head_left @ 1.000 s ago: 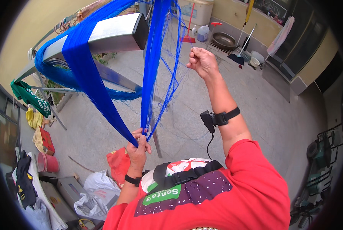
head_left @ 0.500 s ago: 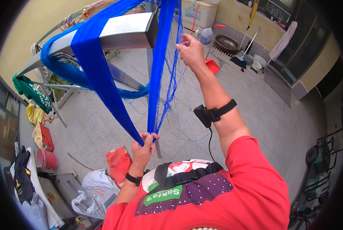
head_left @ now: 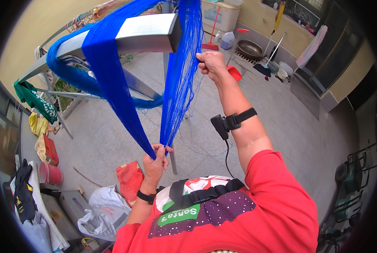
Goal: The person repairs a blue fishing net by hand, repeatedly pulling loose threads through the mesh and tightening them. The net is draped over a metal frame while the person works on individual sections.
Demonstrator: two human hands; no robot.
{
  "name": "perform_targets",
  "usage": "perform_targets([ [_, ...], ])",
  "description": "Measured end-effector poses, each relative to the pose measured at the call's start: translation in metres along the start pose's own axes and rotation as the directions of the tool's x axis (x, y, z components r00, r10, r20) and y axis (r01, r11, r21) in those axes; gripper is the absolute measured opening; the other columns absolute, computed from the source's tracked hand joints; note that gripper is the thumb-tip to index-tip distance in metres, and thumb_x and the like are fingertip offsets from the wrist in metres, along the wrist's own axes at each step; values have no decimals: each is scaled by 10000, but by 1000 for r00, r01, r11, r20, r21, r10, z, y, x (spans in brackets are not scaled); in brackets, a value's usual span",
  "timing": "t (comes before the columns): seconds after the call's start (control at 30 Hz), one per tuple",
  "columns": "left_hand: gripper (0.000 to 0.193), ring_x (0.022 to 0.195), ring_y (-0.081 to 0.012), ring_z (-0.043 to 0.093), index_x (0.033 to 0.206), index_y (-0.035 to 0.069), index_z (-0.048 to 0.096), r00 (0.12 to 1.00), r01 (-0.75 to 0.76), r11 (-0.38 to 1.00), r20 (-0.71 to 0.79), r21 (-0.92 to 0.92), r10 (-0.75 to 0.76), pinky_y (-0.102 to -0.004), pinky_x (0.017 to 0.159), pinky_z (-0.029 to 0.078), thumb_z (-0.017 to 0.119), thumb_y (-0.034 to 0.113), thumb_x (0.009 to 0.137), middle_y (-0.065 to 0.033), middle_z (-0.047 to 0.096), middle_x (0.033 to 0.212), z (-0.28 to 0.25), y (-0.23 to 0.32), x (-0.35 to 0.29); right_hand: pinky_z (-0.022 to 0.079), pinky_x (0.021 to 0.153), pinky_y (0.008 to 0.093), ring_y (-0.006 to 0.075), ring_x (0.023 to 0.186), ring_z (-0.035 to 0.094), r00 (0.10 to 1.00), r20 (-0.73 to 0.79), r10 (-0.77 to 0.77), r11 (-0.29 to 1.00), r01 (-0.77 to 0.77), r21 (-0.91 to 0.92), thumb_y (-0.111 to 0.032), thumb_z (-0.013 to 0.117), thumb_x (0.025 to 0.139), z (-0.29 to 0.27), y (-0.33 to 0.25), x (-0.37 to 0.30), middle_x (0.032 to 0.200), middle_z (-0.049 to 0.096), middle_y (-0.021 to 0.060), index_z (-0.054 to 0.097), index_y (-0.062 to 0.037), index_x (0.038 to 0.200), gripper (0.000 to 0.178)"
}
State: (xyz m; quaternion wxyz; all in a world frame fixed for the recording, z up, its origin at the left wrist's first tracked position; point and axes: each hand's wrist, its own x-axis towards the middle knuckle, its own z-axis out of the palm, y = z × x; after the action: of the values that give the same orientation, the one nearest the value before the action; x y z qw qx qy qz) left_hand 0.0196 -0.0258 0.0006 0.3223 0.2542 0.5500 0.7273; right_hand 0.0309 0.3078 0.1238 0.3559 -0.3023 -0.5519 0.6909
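Observation:
A skein of bright blue thread (head_left: 108, 67) hangs over a metal bar (head_left: 148, 28) and runs down in two bands toward me. My left hand (head_left: 155, 159) is closed around its lower loop, drawing both bands together. Higher up on the right, my right hand (head_left: 211, 64) is closed at the skein's outer edge, its fingertips pinching loose strands. The right band (head_left: 181, 80) is spread into separate fine threads, with stray ones dangling below. A darker blue skein (head_left: 76, 80) droops from the bar behind.
A green cloth (head_left: 34, 101) hangs on the frame's left end. White sacks (head_left: 106, 206) and a red bag (head_left: 129, 179) lie at lower left, beside a pink bucket (head_left: 50, 173). Brooms (head_left: 262, 69), a metal basin (head_left: 250, 48) and a red dustpan (head_left: 234, 73) are by the far wall.
My right hand has gone from loosely spread fingers to a pinch on the strands and sits slightly lower. The right band has fanned wider. My left hand keeps its hold.

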Motion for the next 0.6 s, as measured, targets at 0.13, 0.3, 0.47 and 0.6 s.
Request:
perform_targets([
  [0.13,187,418,-70,447,1044,-36,511,999,9,999,-31,31,-8,-195,387,349,507,116,936,-133,627,842,4,1,4,312,337,217,67,422,459,997,-48,-55,998,55,2,-80,604,852,-17,4,-8,604,534,27,557,-17,738,139],
  [0.3,149,427,-54,455,985,-35,586,997,36,990,-66,138,-27,-194,376,330,592,64,874,-78,616,761,8,-4,8,340,331,221,63,409,464,988,-74,-133,991,134,11,-102,593,870,-23,6,-13,592,535,22,559,-20,724,170],
  [0.47,99,434,-47,456,914,-19,609,998,57,988,-26,145,-54,-194,378,324,617,55,849,-42,598,681,4,-4,3,366,341,229,70,409,459,988,-77,-137,990,139,23,-141,600,879,-27,11,-16,585,536,22,561,-25,727,196],
  [0.6,77,429,-45,450,889,-15,605,995,95,985,-31,144,-92,-194,380,320,600,54,856,-43,591,660,2,0,0,382,370,241,76,410,428,996,17,-84,987,81,137,-180,608,887,-33,13,-17,586,532,20,560,-33,741,213],
])
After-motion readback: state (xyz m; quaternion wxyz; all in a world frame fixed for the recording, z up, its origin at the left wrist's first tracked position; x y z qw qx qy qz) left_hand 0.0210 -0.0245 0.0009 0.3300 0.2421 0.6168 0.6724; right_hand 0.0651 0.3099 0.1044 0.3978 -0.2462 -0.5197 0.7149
